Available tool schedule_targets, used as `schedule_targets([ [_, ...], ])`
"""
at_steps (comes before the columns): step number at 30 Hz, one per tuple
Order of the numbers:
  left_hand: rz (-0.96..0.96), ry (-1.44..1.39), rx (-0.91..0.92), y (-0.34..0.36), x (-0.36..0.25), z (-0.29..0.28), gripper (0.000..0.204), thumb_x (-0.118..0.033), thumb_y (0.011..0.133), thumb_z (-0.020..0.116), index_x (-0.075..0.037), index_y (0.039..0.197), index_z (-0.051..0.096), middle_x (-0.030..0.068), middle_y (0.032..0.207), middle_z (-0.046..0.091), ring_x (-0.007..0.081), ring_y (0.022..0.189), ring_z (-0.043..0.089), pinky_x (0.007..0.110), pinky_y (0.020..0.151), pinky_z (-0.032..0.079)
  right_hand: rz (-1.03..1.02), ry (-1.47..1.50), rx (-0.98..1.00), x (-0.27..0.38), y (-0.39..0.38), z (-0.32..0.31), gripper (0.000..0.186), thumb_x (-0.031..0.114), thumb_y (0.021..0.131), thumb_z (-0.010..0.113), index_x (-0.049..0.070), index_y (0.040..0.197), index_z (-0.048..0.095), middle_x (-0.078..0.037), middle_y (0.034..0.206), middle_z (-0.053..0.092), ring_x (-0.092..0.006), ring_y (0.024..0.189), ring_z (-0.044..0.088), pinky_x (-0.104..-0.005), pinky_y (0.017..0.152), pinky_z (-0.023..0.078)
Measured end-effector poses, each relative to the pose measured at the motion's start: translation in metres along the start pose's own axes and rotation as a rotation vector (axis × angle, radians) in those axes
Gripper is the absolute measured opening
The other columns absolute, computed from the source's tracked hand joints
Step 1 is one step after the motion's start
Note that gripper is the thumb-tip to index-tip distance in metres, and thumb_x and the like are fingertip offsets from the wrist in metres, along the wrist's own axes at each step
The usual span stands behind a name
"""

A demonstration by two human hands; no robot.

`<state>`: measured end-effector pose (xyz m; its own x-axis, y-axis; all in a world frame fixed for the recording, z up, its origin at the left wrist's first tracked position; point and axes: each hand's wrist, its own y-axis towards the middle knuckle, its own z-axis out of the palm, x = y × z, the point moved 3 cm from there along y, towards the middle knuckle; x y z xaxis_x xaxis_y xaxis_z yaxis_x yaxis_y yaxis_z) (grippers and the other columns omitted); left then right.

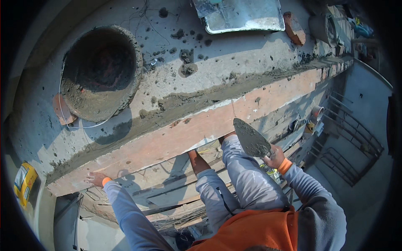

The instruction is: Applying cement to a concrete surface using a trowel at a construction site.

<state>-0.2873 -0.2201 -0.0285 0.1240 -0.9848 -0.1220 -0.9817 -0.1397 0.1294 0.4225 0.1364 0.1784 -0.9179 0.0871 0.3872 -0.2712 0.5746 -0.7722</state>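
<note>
My right hand [274, 156] is wrapped round the handle of a pointed mason's trowel [250, 138]. The blade is smeared with grey mortar and hangs in front of my knee, its tip toward the long pinkish board [217, 121]. At the left end of that board, my left hand [97, 179] rests with fingers stretched out on its surface and holds nothing. Behind the board runs a rough strip of wet mortar [184, 98]. A round, mortar-crusted basin [98, 111] with mortar inside stands beyond it on the left.
Brick pieces [294, 29] [63, 109] lie on the concrete slab. A shallow metal tray [247, 19] and a bucket [321, 29] stand at the far side. A yellow bag [26, 184] is at far left. Wooden planks [167, 192] lie below the ledge; metal railings [347, 161] are at right.
</note>
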Motion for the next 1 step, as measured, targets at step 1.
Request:
schedule_targets([
  [1,-0.001,-0.032,0.022,-0.0200,-0.0192,0.0139,0.054,-0.047,0.098,0.041,-0.005,0.131,0.052,0.0198,0.142,0.046,0.0376,0.128,0.044,0.049,0.106,0.035,-0.010,-0.035,0.002,-0.0027,-0.0031,-0.0059,0.033,0.018,0.076,0.066,0.007,0.107,0.063,-0.020,0.083,0.065,-0.0388,0.080,0.066,-0.0394,0.071,0.053],
])
